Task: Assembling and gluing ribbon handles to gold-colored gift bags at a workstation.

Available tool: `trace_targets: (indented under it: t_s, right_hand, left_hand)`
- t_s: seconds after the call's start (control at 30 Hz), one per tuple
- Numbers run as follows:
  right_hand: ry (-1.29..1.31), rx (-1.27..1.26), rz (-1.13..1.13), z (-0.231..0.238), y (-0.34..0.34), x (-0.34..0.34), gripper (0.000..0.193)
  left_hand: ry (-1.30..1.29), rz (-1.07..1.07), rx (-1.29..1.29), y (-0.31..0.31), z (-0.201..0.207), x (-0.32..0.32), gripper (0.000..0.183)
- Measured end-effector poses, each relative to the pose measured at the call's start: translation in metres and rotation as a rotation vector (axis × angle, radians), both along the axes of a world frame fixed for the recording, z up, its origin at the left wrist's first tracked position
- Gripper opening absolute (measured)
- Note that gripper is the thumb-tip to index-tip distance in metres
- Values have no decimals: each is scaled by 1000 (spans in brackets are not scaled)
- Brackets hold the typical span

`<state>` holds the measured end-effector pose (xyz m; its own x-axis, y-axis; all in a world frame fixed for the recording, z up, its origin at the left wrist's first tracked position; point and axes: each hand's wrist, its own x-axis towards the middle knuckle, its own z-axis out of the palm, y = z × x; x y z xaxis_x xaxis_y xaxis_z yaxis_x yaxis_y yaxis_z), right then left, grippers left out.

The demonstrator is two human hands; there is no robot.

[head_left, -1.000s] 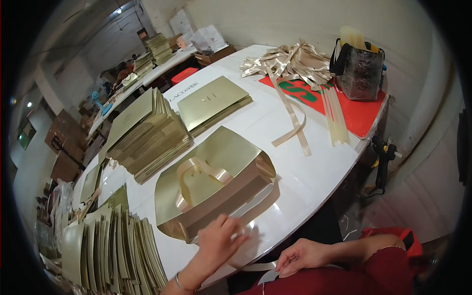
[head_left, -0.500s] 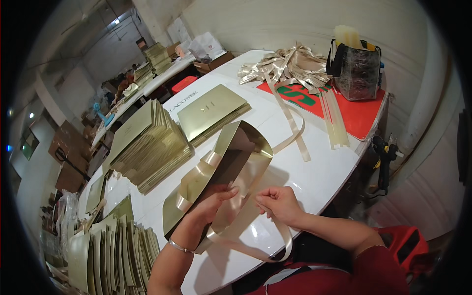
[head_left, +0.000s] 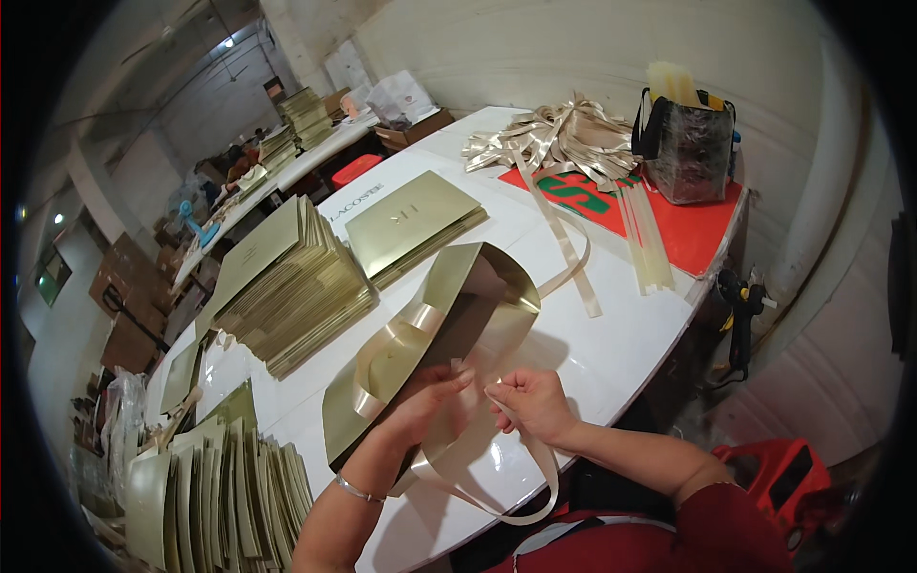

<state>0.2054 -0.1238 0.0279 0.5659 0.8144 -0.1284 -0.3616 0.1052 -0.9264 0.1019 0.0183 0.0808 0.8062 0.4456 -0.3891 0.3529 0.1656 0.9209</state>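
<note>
White table (head_left: pixel 611 334): tilted gold bag (head_left: pixel 405 361) at left hand (head_left: pixel 425 401), grip unclear; right hand (head_left: pixel 533 406) pinching ribbon (head_left: pixel 549 470).

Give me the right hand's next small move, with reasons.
Probably guide the right hand toward the left hand at the open mouth of the tilted bag: the right pinches a ribbon whose slack loop hangs below, and the hands are close but apart.

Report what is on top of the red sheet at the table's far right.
On the red sheet stands a black-handled bag; pale glue sticks cross the sheet's near edge, and heaped satin ribbons overlap its left part. The surface beneath them is covered.
</note>
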Motion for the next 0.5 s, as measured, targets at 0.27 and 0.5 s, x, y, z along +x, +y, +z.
trace_targets:
  t_s: [0.27,0.5]
  right_hand:
    - [67,-186,104,-4,-5,-7,24]
    - [-241,-169,34,-30,5,-3,29]
  left_hand:
    - [179,-218,235,3,-25,-1,26]
    - [2,36,7,-1,-19,-2,33]
